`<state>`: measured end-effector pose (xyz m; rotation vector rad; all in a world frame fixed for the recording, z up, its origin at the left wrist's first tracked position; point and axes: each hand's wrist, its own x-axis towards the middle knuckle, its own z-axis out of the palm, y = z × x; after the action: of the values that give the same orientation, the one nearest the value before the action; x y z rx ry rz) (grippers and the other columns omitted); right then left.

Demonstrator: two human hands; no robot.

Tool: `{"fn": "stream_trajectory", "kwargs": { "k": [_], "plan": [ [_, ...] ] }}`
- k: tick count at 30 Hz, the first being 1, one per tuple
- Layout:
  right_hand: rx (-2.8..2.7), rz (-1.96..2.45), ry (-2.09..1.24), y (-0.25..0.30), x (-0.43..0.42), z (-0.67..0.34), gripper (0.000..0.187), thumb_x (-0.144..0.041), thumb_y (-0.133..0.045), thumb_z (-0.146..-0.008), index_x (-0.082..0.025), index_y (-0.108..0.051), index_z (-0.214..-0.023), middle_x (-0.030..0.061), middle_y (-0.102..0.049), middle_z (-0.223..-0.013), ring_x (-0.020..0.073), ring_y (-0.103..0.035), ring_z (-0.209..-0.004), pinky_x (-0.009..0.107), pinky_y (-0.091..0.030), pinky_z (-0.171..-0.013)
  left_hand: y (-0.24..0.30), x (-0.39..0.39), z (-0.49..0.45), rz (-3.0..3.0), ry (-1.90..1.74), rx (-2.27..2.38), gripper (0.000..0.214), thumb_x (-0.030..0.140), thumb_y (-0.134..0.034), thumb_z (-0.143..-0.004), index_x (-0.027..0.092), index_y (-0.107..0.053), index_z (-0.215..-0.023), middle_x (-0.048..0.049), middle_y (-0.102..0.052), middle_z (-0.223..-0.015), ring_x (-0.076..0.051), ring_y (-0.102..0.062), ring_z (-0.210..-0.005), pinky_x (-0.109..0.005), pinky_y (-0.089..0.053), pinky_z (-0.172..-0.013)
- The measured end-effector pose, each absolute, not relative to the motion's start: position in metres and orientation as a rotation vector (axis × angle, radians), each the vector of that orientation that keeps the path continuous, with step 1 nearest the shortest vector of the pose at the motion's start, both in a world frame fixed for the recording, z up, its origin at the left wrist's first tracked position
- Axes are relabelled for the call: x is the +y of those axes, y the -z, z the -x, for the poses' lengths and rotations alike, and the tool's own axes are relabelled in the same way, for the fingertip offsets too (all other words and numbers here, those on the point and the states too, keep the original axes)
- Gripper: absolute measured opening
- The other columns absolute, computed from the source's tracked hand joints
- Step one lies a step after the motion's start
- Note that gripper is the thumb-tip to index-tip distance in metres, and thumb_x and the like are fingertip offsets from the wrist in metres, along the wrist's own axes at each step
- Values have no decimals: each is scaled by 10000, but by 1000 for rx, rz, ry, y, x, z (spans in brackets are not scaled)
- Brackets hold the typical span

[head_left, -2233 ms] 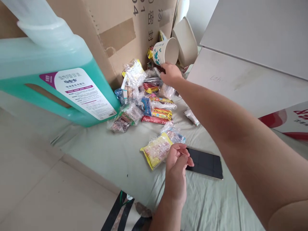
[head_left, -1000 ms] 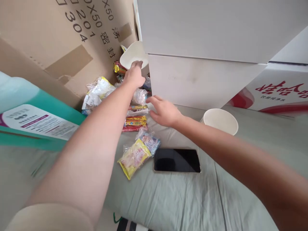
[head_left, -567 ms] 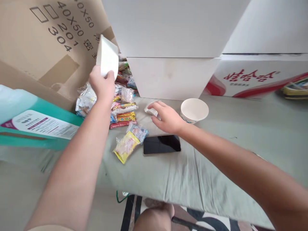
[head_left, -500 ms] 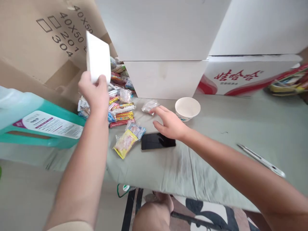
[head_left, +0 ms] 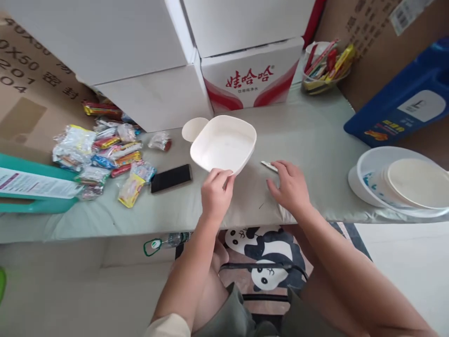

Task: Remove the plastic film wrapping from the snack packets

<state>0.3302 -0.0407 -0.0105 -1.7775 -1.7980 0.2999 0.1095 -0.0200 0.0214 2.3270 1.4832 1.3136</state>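
My left hand (head_left: 216, 193) grips the near rim of a square white bowl (head_left: 223, 149) and holds it tilted just above the green cloth-covered table (head_left: 308, 135). My right hand (head_left: 289, 186) rests palm down on the cloth with fingers curled, its fingertips on a slim metal tool (head_left: 268, 165). A white paper cup (head_left: 194, 129) stands behind the bowl, partly hidden by it. A black phone (head_left: 171, 178) lies flat to the left of my left hand.
Several snack packets (head_left: 101, 154) lie piled at the left by a teal jug (head_left: 31, 187). White boxes (head_left: 147, 61) and a red-printed carton (head_left: 250, 82) line the back. Stacked white bowls (head_left: 403, 182), a blue jug (head_left: 403, 103) and a tub of packets (head_left: 324, 63) sit right.
My left hand has carried the square bowl from beside the cardboard box to the table's middle. My right hand left the snack packet and moved right onto the metal tool. The view swung right.
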Motion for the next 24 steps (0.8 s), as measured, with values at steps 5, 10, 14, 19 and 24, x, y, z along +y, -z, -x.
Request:
{"fn": "stream_trajectory", "kwargs": {
  "k": [5,10,14,19,24],
  "plan": [
    [-1964,2082,-273,19,-27,-366,388,-306,-468,-973,-144,-707,-1233,206,-718,-1157,369,-662,-1005,485,-542,-814,4,16,-137,-2174,-1193,1426,99,140,-646,-909,184,-730,-937,-57,-653,-982,-127,-633,-725,-267,-554,-716],
    [-1744,2290,-280,23,-24,-395,337,-343,-480,-924,-176,-724,-1086,173,-727,-1004,289,-639,-755,395,-463,-635,20,44,-150,-2003,-960,1447,344,92,-639,-880,227,-698,-1191,-147,-492,-1526,-176,-716,-1014,-378,-599,-952],
    [-1549,2300,-161,25,-24,-410,440,-411,-559,-880,-183,-659,-1244,186,-704,-1085,352,-668,-946,451,-526,-729,24,43,-143,-1911,-926,1444,481,120,-644,-881,244,-628,-1346,-160,-451,-1567,-225,-701,-1158,-416,-590,-1018],
    [-1727,1967,-4,16,-30,-376,359,-373,-534,-931,-200,-639,-1228,185,-675,-1108,359,-677,-1049,499,-554,-862,19,17,-109,-1813,-1031,1456,308,124,-610,-892,204,-670,-1183,-107,-638,-1243,-173,-713,-1013,-356,-592,-955],
    [-2041,1516,14,5,-14,-303,264,-338,-564,-949,-220,-653,-1167,156,-686,-1077,315,-681,-1023,470,-554,-917,5,-2,-70,-1676,-1211,1496,222,118,-590,-893,204,-658,-1085,-80,-687,-1099,-156,-697,-908,-316,-586,-871]
  ]
}}
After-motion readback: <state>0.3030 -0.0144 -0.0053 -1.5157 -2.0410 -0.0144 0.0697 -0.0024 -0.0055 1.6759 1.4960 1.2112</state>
